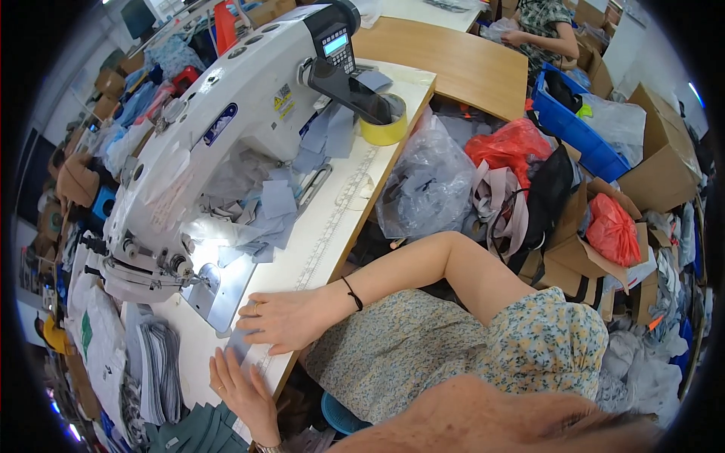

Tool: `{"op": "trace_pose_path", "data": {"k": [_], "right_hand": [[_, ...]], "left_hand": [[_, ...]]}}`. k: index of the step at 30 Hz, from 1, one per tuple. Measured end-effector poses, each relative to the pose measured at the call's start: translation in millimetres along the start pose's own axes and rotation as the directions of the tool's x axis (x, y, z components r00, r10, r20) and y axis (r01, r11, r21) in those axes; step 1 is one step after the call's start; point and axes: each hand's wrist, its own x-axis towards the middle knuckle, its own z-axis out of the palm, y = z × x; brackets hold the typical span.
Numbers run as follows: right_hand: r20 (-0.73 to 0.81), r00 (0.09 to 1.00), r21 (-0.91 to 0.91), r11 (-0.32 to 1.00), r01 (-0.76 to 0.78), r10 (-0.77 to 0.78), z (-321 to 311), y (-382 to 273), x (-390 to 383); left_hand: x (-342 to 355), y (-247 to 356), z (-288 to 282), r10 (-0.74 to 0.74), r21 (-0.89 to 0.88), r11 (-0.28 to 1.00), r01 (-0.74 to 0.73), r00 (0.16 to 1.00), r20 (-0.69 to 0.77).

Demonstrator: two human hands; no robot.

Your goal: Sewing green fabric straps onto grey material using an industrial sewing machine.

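Both hands lie on the white table top [332, 253] in front of a white sewing machine [204, 98]. My right hand [283, 321] rests flat beside the metal needle plate [226, 283], fingers stretched toward the left. Under its fingertips shows a small grey cloth piece [239, 344], partly hidden. My left hand [245, 394] is nearer to me, palm down with fingers apart, its fingertips at the near end of that cloth. Behind the needle area, several grey-blue cloth pieces [276, 208] lie in a loose heap.
A folded grey cloth stack [160, 370] and dark green cloth [198, 432] lie left of my hands. Yellow tape [384, 130] and a phone [349, 92] sit at the table's far end. Bags, cardboard boxes [661, 151] and a blue crate [578, 128] crowd the right; another person [544, 34] sits beyond.
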Motion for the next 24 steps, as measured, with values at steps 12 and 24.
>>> {"op": "trace_pose_path", "data": {"k": [12, 24], "right_hand": [[-0.002, 1.0, -0.017, 1.0, -0.014, 0.014, -1.5, 0.1, 0.5], [0.012, 1.0, -0.002, 1.0, 0.003, -0.003, 0.2, -3.2, -2.5]], "left_hand": [[-0.4, -5.8, 2.4, 0.01, -0.013, 1.0, -0.009, 0.997, 0.081], [-4.8, -0.1, -1.7, 0.015, -0.035, 0.999, -0.015, 1.0, 0.002]]}}
